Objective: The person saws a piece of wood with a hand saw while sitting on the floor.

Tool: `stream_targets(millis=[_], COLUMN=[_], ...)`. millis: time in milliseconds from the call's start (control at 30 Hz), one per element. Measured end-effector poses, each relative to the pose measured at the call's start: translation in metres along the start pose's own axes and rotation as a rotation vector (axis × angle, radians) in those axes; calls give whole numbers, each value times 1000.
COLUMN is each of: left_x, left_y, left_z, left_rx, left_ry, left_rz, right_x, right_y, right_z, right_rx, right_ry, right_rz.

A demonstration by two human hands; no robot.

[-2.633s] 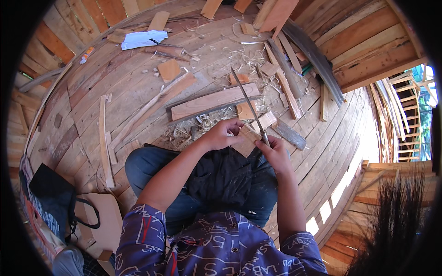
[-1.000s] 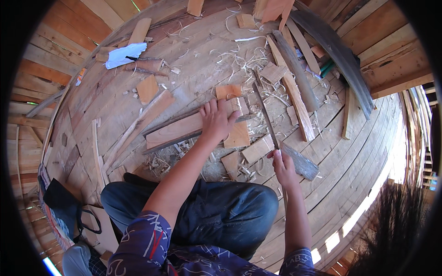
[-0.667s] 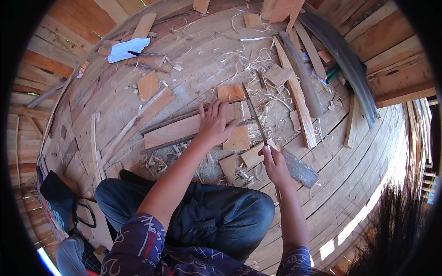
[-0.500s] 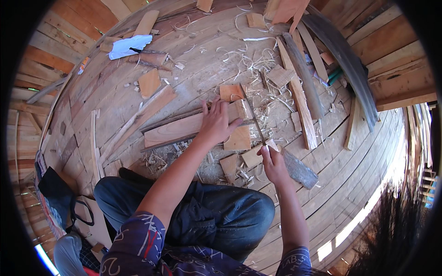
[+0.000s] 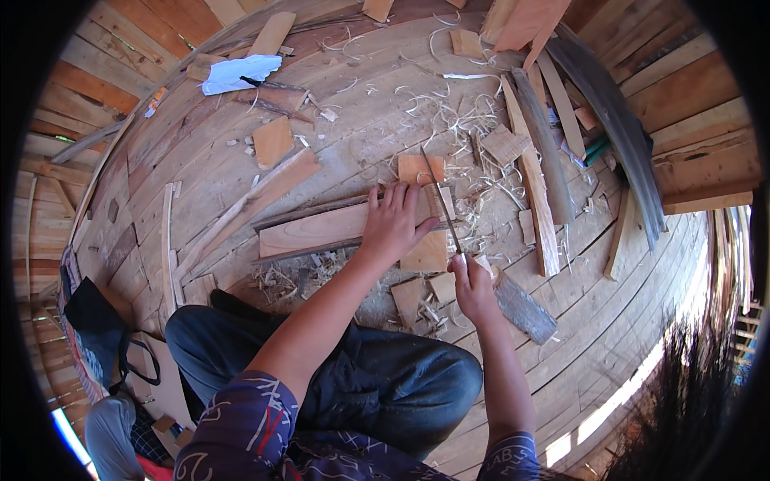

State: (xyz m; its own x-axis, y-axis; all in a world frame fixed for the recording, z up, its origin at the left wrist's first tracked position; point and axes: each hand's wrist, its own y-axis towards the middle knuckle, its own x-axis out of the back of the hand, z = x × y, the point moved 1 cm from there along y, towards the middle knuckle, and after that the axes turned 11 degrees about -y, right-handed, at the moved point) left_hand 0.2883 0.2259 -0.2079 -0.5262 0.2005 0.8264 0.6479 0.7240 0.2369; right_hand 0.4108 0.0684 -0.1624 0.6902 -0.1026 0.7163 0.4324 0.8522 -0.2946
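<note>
A pale reddish wooden board (image 5: pixel 313 230) lies slantwise in front of me, its right end raised on small wood blocks. My left hand (image 5: pixel 395 216) presses on it near that end, fingers over the far edge and thumb apart on the near side. In my closed right hand (image 5: pixel 475 287) is the near end of a long, narrow, dark-bladed tool (image 5: pixel 440 196); whether saw or knife I cannot tell. Its blade crosses the board's right end, just right of my left hand. One orange-brown block (image 5: pixel 419 167) shows beyond the board, another block (image 5: pixel 425 251) on the near side.
Curly wood shavings (image 5: pixel 473 116) litter the plank floor. Long strips (image 5: pixel 533 192) and a dark curved slab (image 5: pixel 613 104) lie to the right. A bark-covered piece (image 5: pixel 525 309) rests by my right wrist. A light-blue sheet (image 5: pixel 239 74) and a dark bag (image 5: pixel 95 325) are at the left.
The whole view has shifted, so things appear farther right. Against the board, my right hand and the blade have moved slightly away from me and left. My left hand stays on the board.
</note>
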Motion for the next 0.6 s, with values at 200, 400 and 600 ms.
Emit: stream_targets(millis=[200,400,600], left_x=[1,4,6], left_y=[-2,-4,5], left_z=[-6,-6,-5], left_rx=[-4,-28,44], left_ry=[-6,38,-51], left_rz=[-20,-13,83], right_x=[0,-7,-15], right_y=[-6,1,9], right_z=[2,-1,-3], right_rx=[-45,-9,32], right_ry=[3,-11,57], right_rz=[7,-8,-52])
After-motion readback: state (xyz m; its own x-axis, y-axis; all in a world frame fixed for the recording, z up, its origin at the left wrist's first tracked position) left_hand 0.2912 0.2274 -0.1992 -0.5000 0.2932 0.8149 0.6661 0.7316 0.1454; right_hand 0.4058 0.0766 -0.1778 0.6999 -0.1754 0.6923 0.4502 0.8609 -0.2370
